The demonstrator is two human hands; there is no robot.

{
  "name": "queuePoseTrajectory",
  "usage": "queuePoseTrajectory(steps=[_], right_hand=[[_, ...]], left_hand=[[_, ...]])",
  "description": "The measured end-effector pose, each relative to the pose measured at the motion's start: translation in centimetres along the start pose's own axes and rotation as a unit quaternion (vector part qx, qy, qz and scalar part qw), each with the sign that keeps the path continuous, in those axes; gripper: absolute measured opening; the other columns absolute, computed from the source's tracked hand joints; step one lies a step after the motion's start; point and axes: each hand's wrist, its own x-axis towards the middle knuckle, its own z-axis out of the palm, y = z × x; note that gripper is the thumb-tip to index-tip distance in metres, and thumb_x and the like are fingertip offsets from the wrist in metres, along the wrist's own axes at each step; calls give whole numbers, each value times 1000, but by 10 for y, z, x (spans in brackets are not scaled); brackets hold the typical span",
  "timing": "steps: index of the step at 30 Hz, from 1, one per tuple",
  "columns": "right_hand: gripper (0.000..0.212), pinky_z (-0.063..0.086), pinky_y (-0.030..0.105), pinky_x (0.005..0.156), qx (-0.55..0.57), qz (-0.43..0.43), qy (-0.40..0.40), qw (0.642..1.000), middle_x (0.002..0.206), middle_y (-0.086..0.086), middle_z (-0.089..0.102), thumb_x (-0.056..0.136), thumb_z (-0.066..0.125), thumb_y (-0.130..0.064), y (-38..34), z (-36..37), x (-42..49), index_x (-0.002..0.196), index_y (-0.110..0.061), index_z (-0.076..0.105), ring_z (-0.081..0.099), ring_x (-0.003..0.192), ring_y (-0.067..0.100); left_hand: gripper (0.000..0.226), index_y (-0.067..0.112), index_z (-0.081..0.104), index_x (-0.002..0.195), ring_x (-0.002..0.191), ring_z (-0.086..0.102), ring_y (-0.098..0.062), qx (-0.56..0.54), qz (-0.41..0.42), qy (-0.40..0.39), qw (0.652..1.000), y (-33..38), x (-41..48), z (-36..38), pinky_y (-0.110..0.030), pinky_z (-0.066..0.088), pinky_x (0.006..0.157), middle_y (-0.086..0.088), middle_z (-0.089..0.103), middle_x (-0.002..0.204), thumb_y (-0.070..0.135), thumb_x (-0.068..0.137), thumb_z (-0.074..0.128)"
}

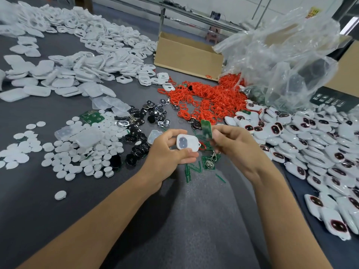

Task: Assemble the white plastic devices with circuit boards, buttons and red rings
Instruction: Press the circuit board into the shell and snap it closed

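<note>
Above the desk (pixel 58 220), the left hand (pixel 167 152) grips a white shell (pixel 187 143); the right hand (pixel 231 144) pinches a green board (pixel 206 128) just beside it, near red rings (pixel 206 98).

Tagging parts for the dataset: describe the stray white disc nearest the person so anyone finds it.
On the left half of the grey table lies a wide scatter of white discs. Below its near edge, left of the left forearm, one disc lies alone. It is the nearest to the person, with bare table all round.
</note>
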Motion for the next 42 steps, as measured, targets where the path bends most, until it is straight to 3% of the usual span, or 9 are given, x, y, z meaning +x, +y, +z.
queuePoseTrajectory(steps=[3,8,10,13,16,20,23,27,42], right_hand=[[18,38,19,59,93,15,-76,993,71,5,52,83,55,-23,8,14,13,85,-9,68,43,63,11],[18,41,19,60,146,18,-85,986,71,2,57,84,56,-20,21,15,16,85,-14,73,46,64,10],[16,42,19,61,103,7,-40,994,72,5,56,83,59,-19,21,14,15,92,-11,70,48,62,9],[12,45,14,60,-62,-64,50,995,73,1,62,86,65,-5,17,20,13,89,-15,69,53,60,2],[17,43,12,67,-248,-159,91,951,77,-5,66,83,68,-2,14,26,9,88,-18,69,55,67,2],[10,44,29,75,-379,-208,91,897,79,-1,64,82,70,-10,13,31,5,90,-14,70,54,79,17],[9,44,38,75,-416,-211,87,880,82,-2,64,82,70,-13,14,33,4,91,-15,69,53,83,20],[10,45,39,74,-433,-209,88,873,83,-5,62,82,70,-14,14,35,3,91,-17,68,52,84,19],[16,44,36,72,-477,-204,112,847,87,-4,63,80,68,-10,12,38,1,94,-17,68,52,88,19]], left_hand=[[42,1,54,121,83,73,-27,2,1,17,1000,-1,2,0,-29,60,71,-15,68,108,-16,84,62],[44,2,54,123,84,73,-25,17,-1,25,1000,-4,4,0,-31,61,74,-16,67,111,-17,84,62],[43,2,54,122,84,73,-25,15,1,25,1000,-4,4,1,-29,60,73,-15,69,108,-16,84,62],[42,2,55,120,87,73,-28,0,0,27,1000,-4,4,1,-28,60,71,-17,69,108,-16,83,63],[45,2,54,120,92,71,-31,-2,1,28,1000,-4,5,2,-31,61,74,-18,68,110,-16,81,65],[46,1,54,121,89,71,-23,1,7,19,1000,-5,6,1,-30,60,74,-14,69,107,-16,80,66],[44,3,55,119,84,72,-18,7,10,15,1000,-5,7,0,-30,60,74,-12,70,104,-16,80,66],[44,4,56,117,78,71,-13,10,13,12,1000,-6,6,0,-31,61,74,-10,70,100,-17,80,65],[38,5,58,115,81,72,-25,-18,-13,18,1000,-2,8,-2,-31,61,73,-15,71,100,-17,83,60]])
